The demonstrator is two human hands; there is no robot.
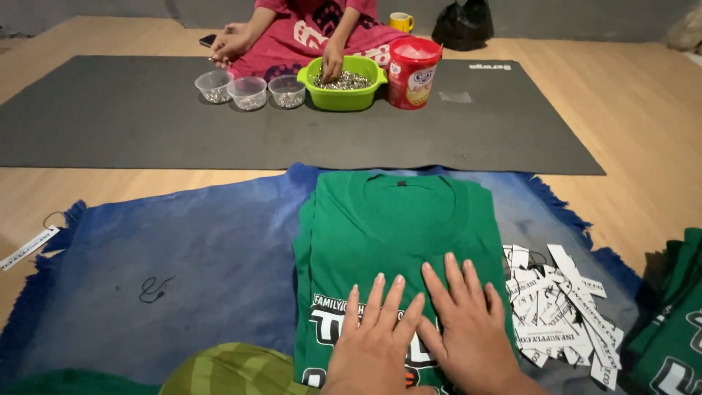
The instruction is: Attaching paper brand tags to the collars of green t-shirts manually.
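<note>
Both hands, left hand [376, 344] and right hand [468, 325], lie flat with fingers spread, grasping nothing, on the folded green cotton t-shirt [398, 234]. Best to press evenly outward toward the blue fringed cloth's [183, 249] edges so no creases stay.

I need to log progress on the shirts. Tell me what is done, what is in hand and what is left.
Done: nothing visibly finished. In hand: a green T-shirt lies folded on the blue cloth, collar away from the person, with the left hand and right hand pressed flat on its print. Left: the pile of white paper tags beside it is untouched, and more green shirts wait at the right edge.
</note>
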